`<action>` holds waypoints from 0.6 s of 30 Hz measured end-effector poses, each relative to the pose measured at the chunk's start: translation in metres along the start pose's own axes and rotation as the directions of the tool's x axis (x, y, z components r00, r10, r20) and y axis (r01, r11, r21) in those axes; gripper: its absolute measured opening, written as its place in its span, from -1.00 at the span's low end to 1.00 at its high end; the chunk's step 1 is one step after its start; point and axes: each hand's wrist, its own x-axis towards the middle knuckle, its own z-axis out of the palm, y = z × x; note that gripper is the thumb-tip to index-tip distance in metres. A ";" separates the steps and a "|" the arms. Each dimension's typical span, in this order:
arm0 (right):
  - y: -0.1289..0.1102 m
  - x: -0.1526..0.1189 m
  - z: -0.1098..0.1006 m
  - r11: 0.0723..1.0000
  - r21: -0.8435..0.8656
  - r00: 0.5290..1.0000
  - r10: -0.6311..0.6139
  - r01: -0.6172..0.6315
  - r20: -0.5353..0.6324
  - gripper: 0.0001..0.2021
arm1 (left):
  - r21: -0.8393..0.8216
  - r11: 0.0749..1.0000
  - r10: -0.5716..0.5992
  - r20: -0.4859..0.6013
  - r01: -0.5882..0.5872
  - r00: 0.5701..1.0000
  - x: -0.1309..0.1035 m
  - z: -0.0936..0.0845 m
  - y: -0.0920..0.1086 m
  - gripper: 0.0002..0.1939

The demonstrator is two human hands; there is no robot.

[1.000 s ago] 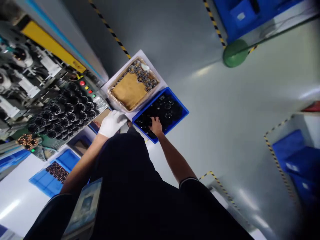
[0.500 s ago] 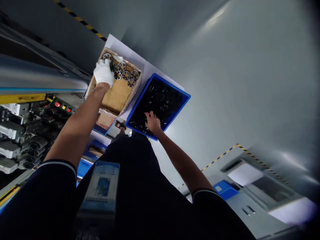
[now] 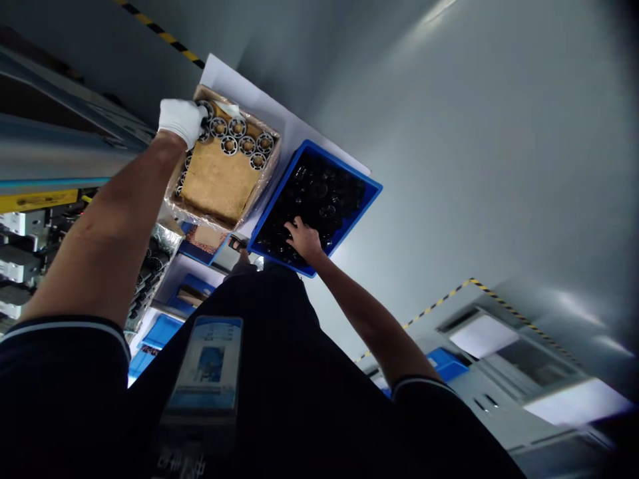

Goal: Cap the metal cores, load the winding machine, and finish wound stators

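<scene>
My left hand (image 3: pixel 180 121), in a white glove, is at the far left corner of a cardboard box (image 3: pixel 198 219) lined with clear plastic. Its fingers are bent round a ring-shaped metal part (image 3: pixel 205 110) at that corner, partly hidden by the glove. Several similar slotted metal rings (image 3: pixel 237 127) lie along the far side of the box on a brown sheet (image 3: pixel 219 179). My bare right hand (image 3: pixel 304 241) reaches into a blue crate (image 3: pixel 352 223) of dark, shiny parts (image 3: pixel 319 189). Its thumb and fingers are apart and slightly bent, low over these parts.
Box and crate stand on a white surface (image 3: pixel 249 83). Machinery with a yellow strip (image 3: pixel 40 199) is at left. Blue bins (image 3: pixel 162 330) stand near my left side. A badge or device (image 3: pixel 207 362) hangs at my chest. Striped floor tape (image 3: pixel 164 34) runs behind.
My left hand has moved left from over the rings to the box's corner, uncovering more rings and the brown sheet. My right hand stays in the crate, its fingers shifted slightly.
</scene>
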 end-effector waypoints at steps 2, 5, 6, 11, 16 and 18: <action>0.006 0.001 -0.003 0.999 -0.020 0.999 -0.042 0.043 0.020 -0.55 | -0.137 0.990 -0.049 -0.049 0.042 0.998 0.002 0.003 -0.012 -0.61; 0.012 0.004 -0.007 0.994 -0.045 0.994 -0.100 0.102 0.045 -0.56 | -0.339 0.935 -0.144 -0.103 0.101 0.984 -0.005 0.011 -0.036 -0.43; 0.013 0.006 -0.008 0.991 -0.054 0.992 -0.116 0.119 0.050 -0.54 | -0.429 0.898 -0.163 -0.115 0.099 0.980 -0.011 0.015 -0.045 -0.38; 0.013 0.012 -0.015 0.974 -0.124 0.982 -0.184 0.188 0.047 -0.51 | -0.905 0.409 -0.173 -0.207 -0.121 0.963 -0.069 0.058 -0.072 -0.43; 0.016 0.008 -0.017 0.951 -0.176 0.967 -0.250 0.255 0.048 -0.57 | -0.980 0.119 0.053 -0.153 -0.158 0.987 -0.168 0.119 -0.065 -0.25; 0.017 0.007 -0.019 0.947 -0.185 0.965 -0.256 0.262 0.057 -0.56 | -0.986 0.024 0.112 -0.162 -0.166 0.980 -0.222 0.133 -0.056 -0.23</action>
